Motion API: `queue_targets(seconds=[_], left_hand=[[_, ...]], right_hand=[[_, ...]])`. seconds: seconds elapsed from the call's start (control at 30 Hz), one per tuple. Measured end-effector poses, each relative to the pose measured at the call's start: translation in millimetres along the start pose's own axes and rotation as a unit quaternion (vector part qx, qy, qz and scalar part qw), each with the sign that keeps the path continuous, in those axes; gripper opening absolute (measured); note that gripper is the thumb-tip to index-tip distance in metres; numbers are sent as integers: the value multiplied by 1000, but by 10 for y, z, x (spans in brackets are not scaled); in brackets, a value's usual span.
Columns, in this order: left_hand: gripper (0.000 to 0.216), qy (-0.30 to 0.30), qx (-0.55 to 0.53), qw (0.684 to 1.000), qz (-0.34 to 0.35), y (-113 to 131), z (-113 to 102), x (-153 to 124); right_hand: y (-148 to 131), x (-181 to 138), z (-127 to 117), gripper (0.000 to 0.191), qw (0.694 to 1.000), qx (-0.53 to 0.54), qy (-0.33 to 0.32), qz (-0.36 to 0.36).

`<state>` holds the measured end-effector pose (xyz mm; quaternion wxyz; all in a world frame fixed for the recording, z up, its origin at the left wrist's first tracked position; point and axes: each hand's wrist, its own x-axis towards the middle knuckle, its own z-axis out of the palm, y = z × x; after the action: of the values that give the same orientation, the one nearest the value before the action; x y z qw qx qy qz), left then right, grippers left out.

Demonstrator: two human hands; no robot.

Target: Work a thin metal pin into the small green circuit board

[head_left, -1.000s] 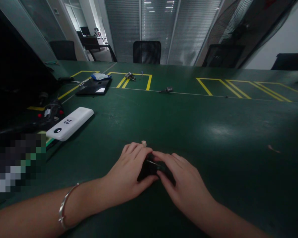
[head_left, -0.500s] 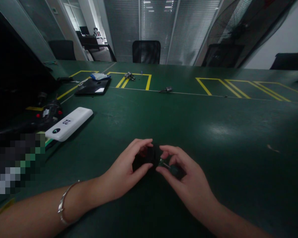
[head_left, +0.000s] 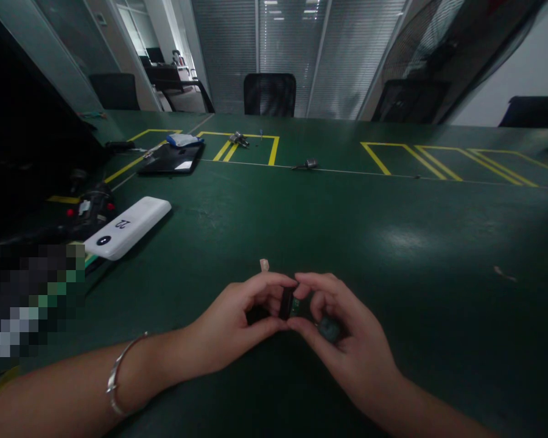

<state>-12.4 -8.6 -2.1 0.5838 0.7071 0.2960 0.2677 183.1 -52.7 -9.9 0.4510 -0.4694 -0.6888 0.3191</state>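
Between the thumb and fingers of my left hand point(head_left: 232, 319) is a small black part point(head_left: 286, 303), perhaps a housing. My right hand point(head_left: 354, 331) pinches a small green circuit board point(head_left: 295, 306) by its edges with thumb and fingertips. The board sits against the right side of the black part; whether it is inside cannot be made out. A dark greenish rounded piece point(head_left: 329, 329) rests in the curl of my right hand, partly hidden by the fingers. The fingertips of both hands meet or nearly meet. A small pale scrap point(head_left: 264, 265) lies just beyond my left fingers.
On the green table point(head_left: 256, 213), a white power bank point(head_left: 128, 228) marked 22 stands at left, near black gear with red knobs point(head_left: 91, 207). Farther back lie a black tablet-like slab point(head_left: 171, 159), a blue-and-white packet point(head_left: 184, 140), metal parts point(head_left: 238, 140) and a small cylindrical part point(head_left: 310, 163).
My hands have come together and slightly lower, bringing the circuit board up to the black part. The pale scrap behind my left fingers has come into view.
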Motion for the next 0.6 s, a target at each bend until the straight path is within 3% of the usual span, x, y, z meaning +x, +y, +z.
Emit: queue_targets(seconds=[0.37, 0.47, 0.6], left_hand=[[41, 14, 126, 991, 40, 2, 14, -17], [43, 7, 89, 995, 33, 26, 8, -22], [38, -5, -38, 999, 3, 33, 3, -15]], right_hand=[[-29, 9, -21, 39, 999, -34, -9, 13], [-32, 20, -24, 37, 999, -40, -7, 14], [-48, 26, -25, 39, 999, -36, -1, 7]])
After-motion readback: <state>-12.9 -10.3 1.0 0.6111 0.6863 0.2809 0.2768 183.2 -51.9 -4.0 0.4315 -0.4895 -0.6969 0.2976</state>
